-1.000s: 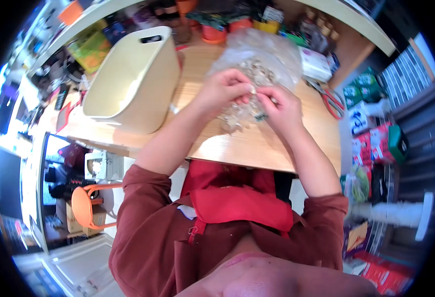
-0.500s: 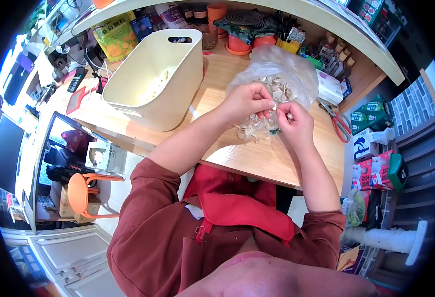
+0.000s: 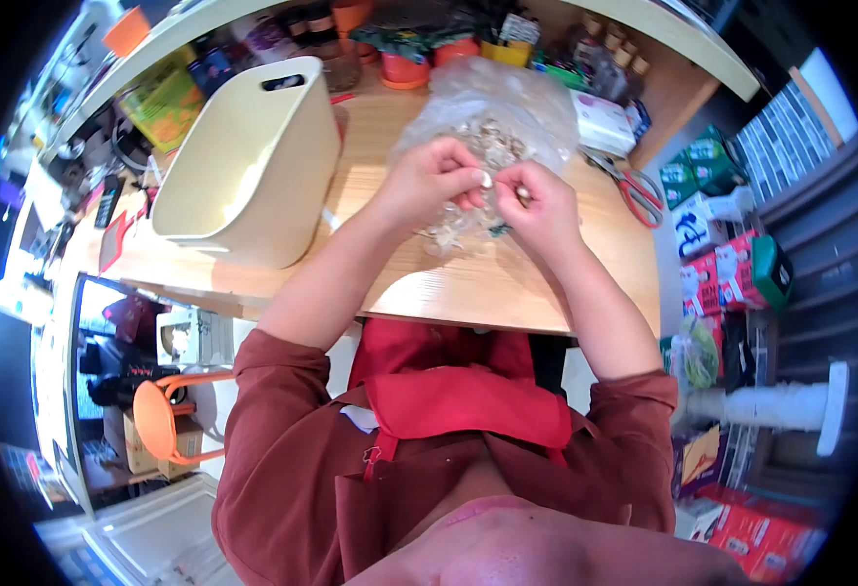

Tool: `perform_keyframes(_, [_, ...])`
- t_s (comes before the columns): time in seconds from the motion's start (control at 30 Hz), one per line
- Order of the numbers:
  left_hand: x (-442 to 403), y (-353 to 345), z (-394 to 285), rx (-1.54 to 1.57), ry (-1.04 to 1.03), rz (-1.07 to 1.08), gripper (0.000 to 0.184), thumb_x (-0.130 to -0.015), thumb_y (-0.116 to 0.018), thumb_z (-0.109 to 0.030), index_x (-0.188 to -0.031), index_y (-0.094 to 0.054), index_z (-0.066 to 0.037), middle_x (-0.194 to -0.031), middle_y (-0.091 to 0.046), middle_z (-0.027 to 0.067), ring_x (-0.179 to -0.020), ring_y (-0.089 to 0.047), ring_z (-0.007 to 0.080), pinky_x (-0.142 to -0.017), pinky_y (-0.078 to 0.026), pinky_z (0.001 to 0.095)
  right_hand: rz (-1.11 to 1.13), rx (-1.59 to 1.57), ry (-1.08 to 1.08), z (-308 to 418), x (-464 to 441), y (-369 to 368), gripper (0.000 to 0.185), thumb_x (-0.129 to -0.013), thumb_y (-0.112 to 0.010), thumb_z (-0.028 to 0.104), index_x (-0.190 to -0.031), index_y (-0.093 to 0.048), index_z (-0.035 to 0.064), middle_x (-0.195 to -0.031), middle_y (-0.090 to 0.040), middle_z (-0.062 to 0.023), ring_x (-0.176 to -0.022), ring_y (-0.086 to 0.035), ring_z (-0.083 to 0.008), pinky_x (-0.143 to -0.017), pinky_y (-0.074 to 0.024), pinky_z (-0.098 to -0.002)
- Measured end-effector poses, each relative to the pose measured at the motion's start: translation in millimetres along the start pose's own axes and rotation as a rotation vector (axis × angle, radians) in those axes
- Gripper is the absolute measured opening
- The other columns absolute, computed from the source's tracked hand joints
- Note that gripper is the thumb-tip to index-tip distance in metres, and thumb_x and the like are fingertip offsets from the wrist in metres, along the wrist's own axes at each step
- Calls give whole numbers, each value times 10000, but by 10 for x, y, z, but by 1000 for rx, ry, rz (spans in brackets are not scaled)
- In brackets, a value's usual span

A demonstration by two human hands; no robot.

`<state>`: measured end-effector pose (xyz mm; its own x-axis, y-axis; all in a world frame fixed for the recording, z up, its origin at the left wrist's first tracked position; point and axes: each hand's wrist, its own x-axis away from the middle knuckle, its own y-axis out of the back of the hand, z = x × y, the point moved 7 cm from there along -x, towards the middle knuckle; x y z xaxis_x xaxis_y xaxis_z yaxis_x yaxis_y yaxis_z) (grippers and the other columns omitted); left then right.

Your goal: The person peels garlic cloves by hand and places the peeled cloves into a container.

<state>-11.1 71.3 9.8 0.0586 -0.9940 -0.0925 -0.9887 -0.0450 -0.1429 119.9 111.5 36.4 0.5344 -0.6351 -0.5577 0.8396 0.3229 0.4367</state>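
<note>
While pinching a small white piece [image 3: 487, 181] in the left hand [image 3: 436, 182] above the bench [image 3: 449, 294], gripping a partly hidden piece [image 3: 523, 194] in the curled right hand [image 3: 543, 212]. Judged part-done, with papery scraps [image 3: 445, 238] loose by the plastic bag [image 3: 532, 105] and both pieces outstanding; cannot confirm contents of the bin [image 3: 290, 195].

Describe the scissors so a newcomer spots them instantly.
On the wooden desk, go to the end on the person's right, past the right hand. The scissors lie there, just in front of the white pack. Their red looped handles set them apart from that pack and the translucent plastic bag.
</note>
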Motion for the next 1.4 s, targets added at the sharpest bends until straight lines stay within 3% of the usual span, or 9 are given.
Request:
perform_keyframes(0.43, [-51, 114, -61, 30, -79, -97, 109, -867, -513, -66, -963, -546, -26, -826, -607, 42, -658, -543, 75, -587, -440, 192, -33, 27, -93, -88, -42, 64, 82, -736, -605, 71, -808, -587, 36, -747, -597, -119, -682, -598, -221, -601, -485, -297])
perform_keyframes(0.53, [-55, 142, -52, 76, -121, -124, 130, -868, -511, -66, -985, -551, -28, -842, -603, 43, -664, -542, 73, -597, -442, 197, -78, 192, 82, -85, -40, 21, 77, -749, -603, 79, -808, -585, 32, -772, -606, -130, -694, -597, -249, -631, -483, -307])
perform_keyframes(0.63, [-35, 108, -75, 67, -144, -99, 129, -868, -506, -59, -984, -551, -26, -840, -597, 41, -674, -545, 75, -603, -443, 197, -36, 250, 84, -104, -40, -17, 107, -789, -597, 78, -883, -609, 27, -772, -618, -103, -653, -592, -180, -591, -475, -271])
perform_keyframes(0.73, [-34, 86, -69, 7, -126, -75, 132, -863, -504, -48, -984, -551, -23, -823, -584, 33, -675, -548, 80, -614, -448, 200, 63, 248, -64, -171, -49, -23, 115, -780, -601, 111, -874, -610, 45, -803, -617, -132, -704, -601, -247, -637, -477, -296])
perform_keyframes(0.87, [-51, 40, -2, -99, -135, -59, 159, -829, -527, -14, -986, -546, -28, -790, -572, 28, -678, -568, 85, -593, -469, 210, 61, 88, -254, -211, -44, -3, 139, -839, -564, 132, -939, -598, 43, -740, -606, -83, -625, -582, -160, -577, -460, -261])
perform_keyframes(1.03, [48, -74, -139, -531, -429, -82, 260, -767, -603, 7, -1011, -519, -30, -757, -568, 40, -692, -577, 105, -589, -470, 233, 194, -416, -368, -183, -9, -173, 182, -896, -503, 147, -1039, -547, 43, -686, -553, 1, -520, -459, -47, -452, -362, -184])
perform_keyframes(1.23, [92, -161, -196, -702, -556, -59, 255, -759, -624, -29, -982, -502, -34, -727, -573, 66, -621, -572, 141, -548, -457, 274, 201, -492, -466, -298, 35, -261, 135, -902, -497, 147, -995, -535, 57, -671, -511, 31, -504, -420, -28, -434, -307, -155])
perform_keyframes(1.33, [134, -140, -219, -734, -583, -115, 270, -755, -649, -92, -970, -494, -38, -677, -567, 79, -596, -569, 203, -552, -460, 308, 188, -447, -566, -320, 48, -248, 112, -902, -496, 143, -968, -528, 59, -687, -513, 28, -509, -414, -25, -428, -299, -158])
perform_keyframes(1.4, [158, -94, -261, -735, -558, -149, 267, -753, -657, -157, -939, -505, -41, -674, -574, 97, -615, -577, 261, -565, -462, 350, 110, -505, -511, -290, -11, -152, 108, -901, -493, 132, -970, -527, 55, -701, -516, 28, -512, -410, -24, -423, -293, -159])
